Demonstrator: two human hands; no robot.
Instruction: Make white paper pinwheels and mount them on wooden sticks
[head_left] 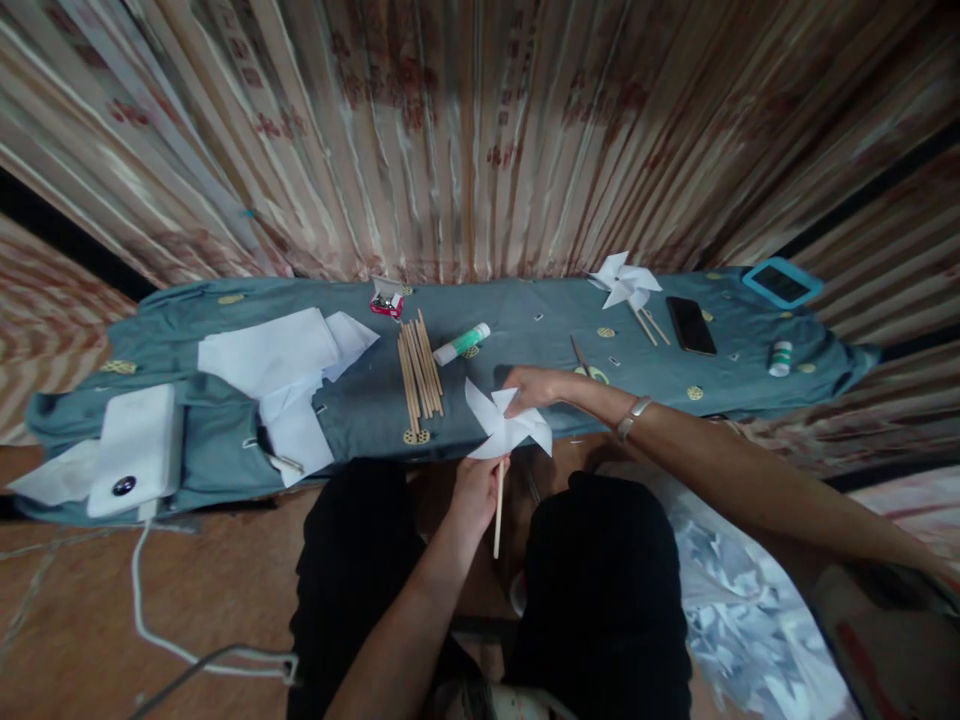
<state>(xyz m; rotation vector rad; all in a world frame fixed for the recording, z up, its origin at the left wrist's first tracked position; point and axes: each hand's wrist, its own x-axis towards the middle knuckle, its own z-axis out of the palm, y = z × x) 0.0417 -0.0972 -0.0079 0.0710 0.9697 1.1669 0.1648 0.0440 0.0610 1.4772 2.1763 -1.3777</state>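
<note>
A white paper pinwheel (507, 432) on a thin wooden stick (499, 515) is at the table's near edge, above my lap. My left hand (474, 492) is closed round the stick just under the paper blades. Fingers of my right hand (534, 388) are closed at the upper right blade near the pinwheel's middle; their tips are partly hidden by the paper. Beyond the right wrist lie scissors (591, 372) with yellowish handles. Left of the pinwheel is a row of several wooden sticks (421, 372), with a green and white glue stick (462, 344) beside them.
White paper sheets (270, 345) and a white power bank (135, 450) with a cable are at left. A small red box (386, 298) stands behind. Finished-looking pinwheels (624, 282), a phone (691, 325), a blue-framed tablet (782, 284) and another glue stick (780, 358) are at right. A plastic bag (750, 610) sits below.
</note>
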